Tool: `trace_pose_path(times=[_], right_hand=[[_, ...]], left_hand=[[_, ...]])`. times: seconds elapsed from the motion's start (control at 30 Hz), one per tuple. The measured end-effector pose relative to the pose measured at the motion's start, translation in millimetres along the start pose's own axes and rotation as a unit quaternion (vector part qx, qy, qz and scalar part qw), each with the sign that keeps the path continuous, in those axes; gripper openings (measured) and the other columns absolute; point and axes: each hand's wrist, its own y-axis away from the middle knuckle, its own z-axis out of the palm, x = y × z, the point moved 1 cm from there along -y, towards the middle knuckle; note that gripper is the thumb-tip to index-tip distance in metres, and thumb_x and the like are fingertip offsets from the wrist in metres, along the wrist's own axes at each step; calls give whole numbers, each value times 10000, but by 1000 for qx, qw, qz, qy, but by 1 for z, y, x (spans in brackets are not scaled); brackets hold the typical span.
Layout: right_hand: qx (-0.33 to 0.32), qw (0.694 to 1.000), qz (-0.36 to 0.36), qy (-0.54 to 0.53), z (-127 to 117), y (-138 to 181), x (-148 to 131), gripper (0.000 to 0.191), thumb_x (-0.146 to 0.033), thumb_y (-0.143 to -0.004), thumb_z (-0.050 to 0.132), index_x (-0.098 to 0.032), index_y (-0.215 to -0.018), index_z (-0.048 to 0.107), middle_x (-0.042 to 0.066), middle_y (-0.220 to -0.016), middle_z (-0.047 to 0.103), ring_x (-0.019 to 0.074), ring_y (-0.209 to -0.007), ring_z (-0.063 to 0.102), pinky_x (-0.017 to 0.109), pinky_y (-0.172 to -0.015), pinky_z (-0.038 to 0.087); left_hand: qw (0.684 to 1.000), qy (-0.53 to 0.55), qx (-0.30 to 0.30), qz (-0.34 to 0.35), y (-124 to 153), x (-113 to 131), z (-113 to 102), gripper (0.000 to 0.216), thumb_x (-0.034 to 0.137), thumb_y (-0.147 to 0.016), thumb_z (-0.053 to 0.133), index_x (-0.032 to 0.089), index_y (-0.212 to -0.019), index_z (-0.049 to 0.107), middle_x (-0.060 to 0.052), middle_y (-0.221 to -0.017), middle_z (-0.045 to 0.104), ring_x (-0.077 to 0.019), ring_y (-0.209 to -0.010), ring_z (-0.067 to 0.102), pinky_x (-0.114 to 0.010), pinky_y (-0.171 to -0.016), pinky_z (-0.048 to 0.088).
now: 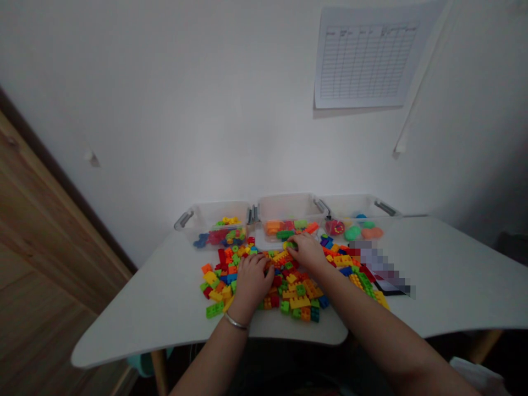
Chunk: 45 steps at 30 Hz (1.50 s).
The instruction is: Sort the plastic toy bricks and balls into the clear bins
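A loose heap of colourful toy building bricks [300, 302] covers the middle of the white table. My left hand [253, 280], with a silver bangle on its wrist, rests on the near left part of the heap. Its fingers are spread over the bricks, and the thumb stands apart from them; the surface under the palm is hidden. Farther back, my right hand [307, 252] reaches over the heap with thumb and fingers closed on a small yellow-green brick [290, 245]. The fingers hide part of that brick.
Along the wall stand three clear plastic boxes: a left box [206, 212] and a middle box [284, 204] with coloured pieces, and a right box [350, 204] with rounded toys. A dark-edged flat item [390, 289], partly blurred, lies right of the bricks. A printed sheet [367, 66] hangs above.
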Motion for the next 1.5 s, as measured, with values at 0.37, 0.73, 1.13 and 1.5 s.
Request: trace_pose_path(times=[0.37, 0.73, 1.13, 1.5], right_hand=[[70, 985, 30, -157, 2, 13, 14, 220, -259, -819, 603, -187, -1017, 669, 82, -1009, 696, 228, -993, 615, 373, -896, 483], [81, 980, -27, -180, 17, 33, 21, 224, -212, -793, 605, -195, -1003, 683, 84, -1002, 706, 229, -990, 625, 412, -916, 486], [135, 978, -112, -117, 8, 41, 14, 191, -243, -836, 639, -200, -1019, 672, 83, -957, 691, 239, -947, 605, 386, -857, 496], [157, 973, -89, -141, 10, 43, 20, 209, -249, -836, 624, -215, -1038, 665, 81, -1001, 700, 238, -966, 615, 410, -881, 486]], left_hand=[[1000, -5, -7, -4, 0, 1, -2, 255, 312, -881, 543, 225, -1064, 698, -59, -1181, 681, -257, -1159, 555, -468, -1072, 357], [997, -66, 12, 40, -1, 8, -7, 308, 382, -928, 478, 211, -1088, 679, -90, -1200, 661, -296, -1195, 517, -496, -1057, 361], [993, 94, -72, 25, -55, 40, -14, 253, 335, -840, 599, 208, -1015, 731, -68, -1088, 719, -218, -1029, 641, -327, -933, 474], [974, 179, -122, -59, -61, 44, 12, 166, 274, -800, 602, 190, -869, 727, -39, -834, 743, -180, -774, 673, -273, -699, 491]])
